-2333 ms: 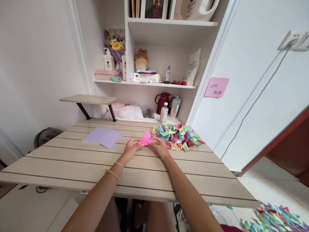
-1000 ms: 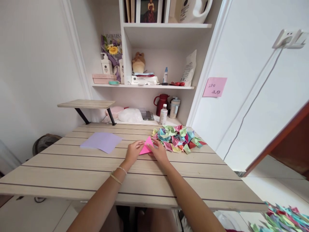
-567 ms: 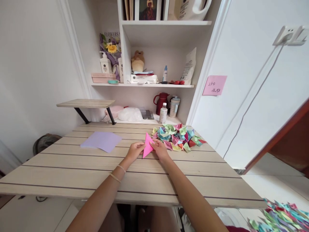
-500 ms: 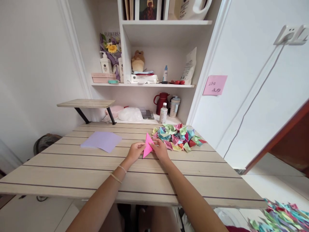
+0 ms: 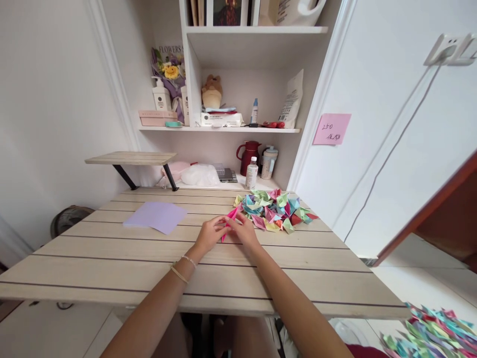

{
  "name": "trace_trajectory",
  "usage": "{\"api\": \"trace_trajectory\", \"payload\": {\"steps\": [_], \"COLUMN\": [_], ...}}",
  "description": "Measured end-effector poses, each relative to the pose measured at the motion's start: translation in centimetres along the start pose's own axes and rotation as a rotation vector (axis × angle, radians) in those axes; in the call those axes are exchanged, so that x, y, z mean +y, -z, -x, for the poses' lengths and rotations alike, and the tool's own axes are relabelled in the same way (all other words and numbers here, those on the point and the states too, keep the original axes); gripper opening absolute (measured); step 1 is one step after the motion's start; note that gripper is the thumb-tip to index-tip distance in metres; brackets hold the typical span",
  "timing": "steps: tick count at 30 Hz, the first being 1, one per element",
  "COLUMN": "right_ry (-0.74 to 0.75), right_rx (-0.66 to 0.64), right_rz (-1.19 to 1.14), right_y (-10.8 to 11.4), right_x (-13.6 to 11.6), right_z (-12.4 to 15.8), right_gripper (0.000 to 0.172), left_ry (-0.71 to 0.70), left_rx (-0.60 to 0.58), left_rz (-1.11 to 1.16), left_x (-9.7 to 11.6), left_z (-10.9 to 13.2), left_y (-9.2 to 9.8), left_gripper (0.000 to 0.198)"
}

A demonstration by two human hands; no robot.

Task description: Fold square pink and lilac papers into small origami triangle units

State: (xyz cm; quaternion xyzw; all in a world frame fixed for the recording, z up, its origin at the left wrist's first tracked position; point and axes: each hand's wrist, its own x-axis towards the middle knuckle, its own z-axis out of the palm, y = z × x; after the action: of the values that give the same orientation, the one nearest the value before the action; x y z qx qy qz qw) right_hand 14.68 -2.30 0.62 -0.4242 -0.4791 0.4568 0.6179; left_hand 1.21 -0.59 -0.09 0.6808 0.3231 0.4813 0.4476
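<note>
A bright pink folded paper piece [image 5: 232,214] is held upright over the middle of the table, its narrow edge toward me. My left hand [image 5: 210,233] pinches it from the left, fingertips meeting those of the other hand. From the right, my right hand [image 5: 244,230] grips the same paper, its fingers hiding the middle part. Just beyond and to the right lies a heap of folded paper pieces [image 5: 272,211] in green, blue, pink, yellow and red. Flat purple paper sheets [image 5: 155,216] rest on the table to the left.
The slatted wooden table [image 5: 141,268] reaches to a white shelf unit [image 5: 257,31]. A small raised stand [image 5: 130,158] is at the back left. Behind the heap are a clear bottle [image 5: 252,174] and a red jug [image 5: 249,158]. More folded papers [image 5: 436,330] lie at lower right.
The pink paper has turned from showing its broad face to being nearly edge-on. My two hands have drawn closer together, with fingertips now meeting over it.
</note>
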Motion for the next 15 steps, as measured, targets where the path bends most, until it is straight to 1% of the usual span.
{"api": "trace_trajectory", "payload": {"steps": [2, 5, 8, 12, 15], "right_ry": [-0.013, -0.015, -0.048, -0.033, -0.025], "right_rx": [-0.057, -0.060, -0.063, -0.140, -0.160], "right_rz": [0.004, -0.002, -0.065, -0.099, -0.086], "right_y": [0.05, 0.21, 0.40, 0.62, 0.71], "right_x": [-0.47, -0.87, -0.98, -1.04, -1.04], "right_z": [0.11, 0.02, -0.22, -0.42, -0.47], "right_gripper": [0.042, 0.043, 0.048, 0.042, 0.044], "left_ry": [0.038, 0.097, 0.171, 0.230, 0.255], "left_rx": [-0.003, 0.032, 0.043, 0.037, 0.040], "left_rz": [0.024, 0.092, 0.186, 0.267, 0.294], "left_x": [0.09, 0.16, 0.09, 0.02, 0.07], "left_z": [0.01, -0.03, -0.16, -0.33, -0.37], "left_y": [0.05, 0.16, 0.23, 0.28, 0.30], "left_gripper": [0.047, 0.052, 0.052, 0.052, 0.054]}}
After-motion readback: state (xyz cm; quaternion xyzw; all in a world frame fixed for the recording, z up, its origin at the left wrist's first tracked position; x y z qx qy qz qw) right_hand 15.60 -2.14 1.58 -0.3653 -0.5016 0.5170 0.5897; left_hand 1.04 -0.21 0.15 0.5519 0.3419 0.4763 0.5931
